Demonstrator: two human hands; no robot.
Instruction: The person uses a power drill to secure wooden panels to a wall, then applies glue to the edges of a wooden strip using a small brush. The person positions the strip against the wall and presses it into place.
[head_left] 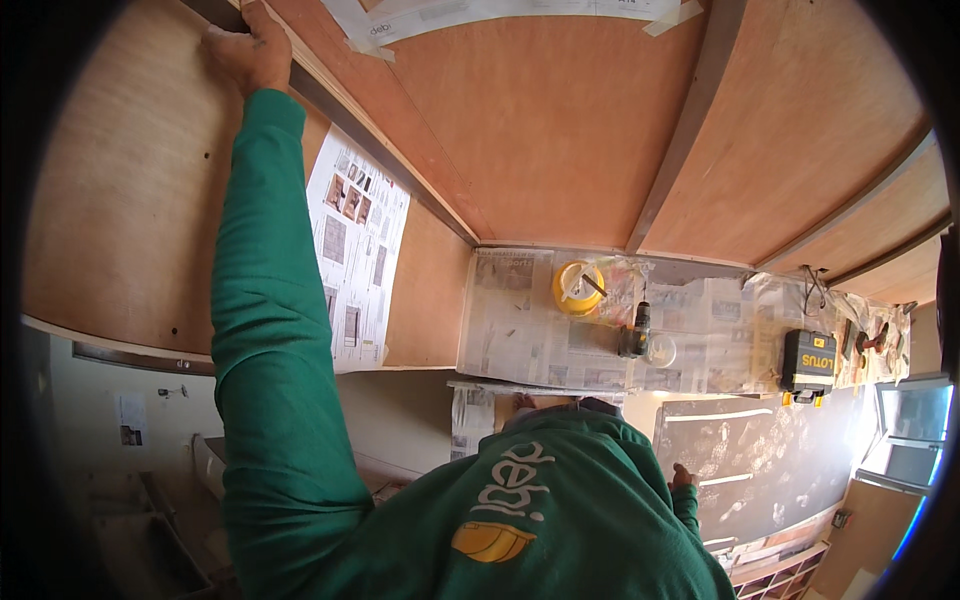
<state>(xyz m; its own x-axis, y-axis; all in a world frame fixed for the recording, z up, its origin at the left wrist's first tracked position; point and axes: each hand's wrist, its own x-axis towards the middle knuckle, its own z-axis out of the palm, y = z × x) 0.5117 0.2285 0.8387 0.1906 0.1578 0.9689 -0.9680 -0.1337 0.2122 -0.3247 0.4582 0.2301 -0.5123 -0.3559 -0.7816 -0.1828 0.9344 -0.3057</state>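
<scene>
My left arm, in a green sleeve, reaches up to the upper left. At its end my left hand [252, 52] is closed on the edge of a long wooden strip [345, 112] framing the plywood cabinet. Beside that forearm a printed sheet [358, 255] with small pictures lies against the plywood. Low at my right side, away from the counter, is my right hand [684, 477]. Its fingers look curled; whatever they may hold is too small to make out.
Newspaper covers the counter [545, 350]. On it stand a yellow tub [577, 290] with a stick-like handle across it, a cordless drill [636, 332], a clear plastic cup [661, 350] and a black tool case [808, 362]. Plywood panels [560, 150] with wooden ribs rise behind.
</scene>
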